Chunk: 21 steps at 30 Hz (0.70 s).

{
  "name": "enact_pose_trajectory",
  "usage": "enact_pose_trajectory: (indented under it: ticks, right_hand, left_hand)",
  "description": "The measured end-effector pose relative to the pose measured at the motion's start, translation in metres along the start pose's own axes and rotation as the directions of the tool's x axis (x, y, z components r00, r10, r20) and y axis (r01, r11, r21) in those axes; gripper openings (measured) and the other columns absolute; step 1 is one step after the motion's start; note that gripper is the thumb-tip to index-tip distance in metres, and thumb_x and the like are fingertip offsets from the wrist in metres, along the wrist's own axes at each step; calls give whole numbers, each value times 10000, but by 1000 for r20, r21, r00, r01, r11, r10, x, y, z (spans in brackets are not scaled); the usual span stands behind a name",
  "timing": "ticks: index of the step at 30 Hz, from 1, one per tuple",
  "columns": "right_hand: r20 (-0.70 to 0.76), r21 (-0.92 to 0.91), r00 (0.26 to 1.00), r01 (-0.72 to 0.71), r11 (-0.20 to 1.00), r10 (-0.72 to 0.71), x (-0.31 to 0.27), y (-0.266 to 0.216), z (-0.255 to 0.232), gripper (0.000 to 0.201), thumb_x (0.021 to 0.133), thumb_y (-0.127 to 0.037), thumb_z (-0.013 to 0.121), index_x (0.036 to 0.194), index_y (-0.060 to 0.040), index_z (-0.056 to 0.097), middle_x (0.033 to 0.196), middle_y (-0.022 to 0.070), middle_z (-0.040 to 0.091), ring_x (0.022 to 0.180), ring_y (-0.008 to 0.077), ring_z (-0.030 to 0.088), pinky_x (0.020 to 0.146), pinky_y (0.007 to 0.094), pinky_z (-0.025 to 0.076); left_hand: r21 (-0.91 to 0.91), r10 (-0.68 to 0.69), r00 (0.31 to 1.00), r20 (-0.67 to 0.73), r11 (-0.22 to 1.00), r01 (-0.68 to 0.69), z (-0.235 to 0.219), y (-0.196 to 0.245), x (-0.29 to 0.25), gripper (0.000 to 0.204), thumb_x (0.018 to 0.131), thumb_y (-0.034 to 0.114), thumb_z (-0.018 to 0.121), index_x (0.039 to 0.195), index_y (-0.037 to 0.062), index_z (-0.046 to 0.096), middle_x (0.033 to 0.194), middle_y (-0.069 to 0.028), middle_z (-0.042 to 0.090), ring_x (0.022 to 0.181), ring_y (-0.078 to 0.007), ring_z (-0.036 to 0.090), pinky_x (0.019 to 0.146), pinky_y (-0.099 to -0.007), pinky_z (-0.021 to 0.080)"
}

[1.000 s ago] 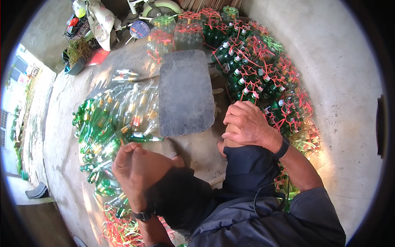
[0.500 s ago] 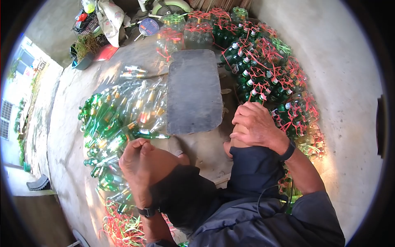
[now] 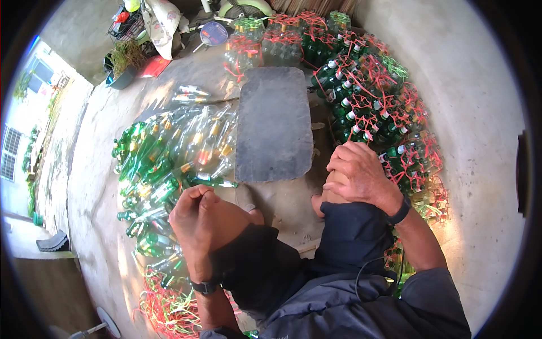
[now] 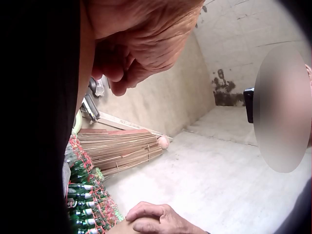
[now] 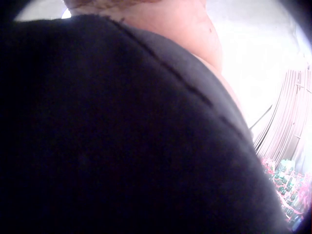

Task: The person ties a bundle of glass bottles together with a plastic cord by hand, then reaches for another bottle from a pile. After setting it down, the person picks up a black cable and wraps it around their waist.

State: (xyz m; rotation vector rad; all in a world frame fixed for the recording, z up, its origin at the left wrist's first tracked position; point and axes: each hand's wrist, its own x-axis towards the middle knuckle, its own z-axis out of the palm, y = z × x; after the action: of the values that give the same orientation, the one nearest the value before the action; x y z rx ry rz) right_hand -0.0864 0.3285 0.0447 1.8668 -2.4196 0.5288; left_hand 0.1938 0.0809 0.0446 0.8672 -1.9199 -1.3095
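Both hands rest on the seated person's bare knees. The left hand (image 3: 191,229) lies on the left knee with its fingers loosely bent and nothing between them; in the left wrist view its curled fingertips (image 4: 117,80) hang free. Draped over the right knee is the right hand (image 3: 361,176), fingers bent loosely along it. Dark trouser cloth (image 5: 122,131) fills most of the right wrist view. Between and beyond the knees stands a dark grey rectangular board (image 3: 274,124). Loose green bottles (image 3: 144,161) and clear bottles (image 3: 197,135) lie heaped left of it.
Green bottles bundled with red ties (image 3: 361,107) stand along the wall at right. Clear bottle bundles (image 3: 243,53) are behind the board. A heap of red and green strips (image 3: 169,305) lies at lower left. A potted plant (image 3: 125,62) and a round fan (image 3: 214,34) sit at the back.
The head view has turned a little left, so the board, bottles and knees appear shifted right. Both hands have stayed on the knees.
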Motion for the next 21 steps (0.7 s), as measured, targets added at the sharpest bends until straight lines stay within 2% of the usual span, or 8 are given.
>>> enact_pose_trajectory:
  ticks: [1, 3, 4, 13, 15, 17, 19, 21]
  right_hand:
    - [-12, 4, 1000, 4, 1000, -4, 0, 1, 0, 324, 703, -349, 883, 868, -107, 743, 957, 37, 621, 983, 257, 597, 891, 417, 475]
    - [-15, 30, 1000, 20, 999, -20, 0, 1, 2, 322, 703, -345, 884, 866, -106, 743, 960, 38, 625, 992, 258, 604, 897, 419, 479]
    - [-25, 17, 999, 20, 1000, -20, 1, 1, 1, 317, 705, -342, 883, 864, -106, 743, 964, 37, 630, 1002, 258, 610, 908, 419, 482]
    - [-11, 3, 1000, -6, 1000, 6, 3, -2, -2, 312, 700, -309, 892, 863, -96, 734, 964, 33, 633, 998, 255, 630, 911, 410, 502]
    - [-13, 7, 1000, 4, 1000, -4, 3, -1, -1, 322, 700, -302, 894, 879, -89, 733, 963, 40, 632, 997, 268, 626, 906, 417, 504]
    - [-10, -14, 1000, -5, 1000, 5, 4, -2, -1, 333, 700, -302, 893, 896, -84, 734, 960, 48, 631, 990, 276, 625, 897, 419, 504]
    - [-2, -5, 1000, 21, 1000, -21, 4, -2, -1, 327, 702, -286, 886, 898, -76, 729, 958, 52, 633, 983, 280, 624, 882, 415, 503]
    - [-1, -31, 1000, 25, 999, -25, 6, -2, -1, 310, 705, -263, 875, 895, -70, 725, 958, 56, 634, 979, 282, 624, 873, 417, 504]
  left_hand:
    - [6, -7, 1000, -7, 1000, 7, 1, 1, 0, 121, 1025, 89, 718, 1090, -13, 727, 891, -44, 740, 819, -95, 683, 752, -241, 531]
    - [-133, -5, 1000, -18, 991, 3, 5, 4, -2, 112, 1022, 86, 723, 1081, -9, 733, 891, -41, 740, 813, -89, 675, 747, -236, 524]
    - [-145, -42, 999, 0, 989, 42, 6, 12, -2, 71, 1015, 27, 673, 1040, -23, 716, 899, -31, 726, 862, -97, 667, 820, -253, 524]
    - [-110, 8, 1000, -7, 994, -9, 1, 7, -1, 81, 1015, 30, 678, 1061, -20, 723, 867, -30, 732, 827, -94, 658, 804, -251, 523]
    - [-192, 47, 998, -38, 980, -53, -2, 0, -2, 106, 1032, 65, 705, 1101, -8, 737, 925, -31, 748, 797, -78, 656, 725, -227, 508]
    - [-214, 24, 996, -85, 976, -42, -6, -2, -3, 98, 1040, 57, 685, 1098, -11, 727, 938, -46, 739, 780, -90, 637, 718, -235, 494]
    - [-403, 48, 996, -79, 912, -76, -16, -5, -6, 98, 1050, 53, 663, 1094, -14, 719, 919, -60, 721, 765, -99, 607, 710, -242, 469]
    - [-415, 12, 992, -122, 908, -62, -24, -6, -13, 102, 1059, 60, 645, 1085, -13, 712, 890, -64, 702, 759, -103, 582, 706, -247, 450]
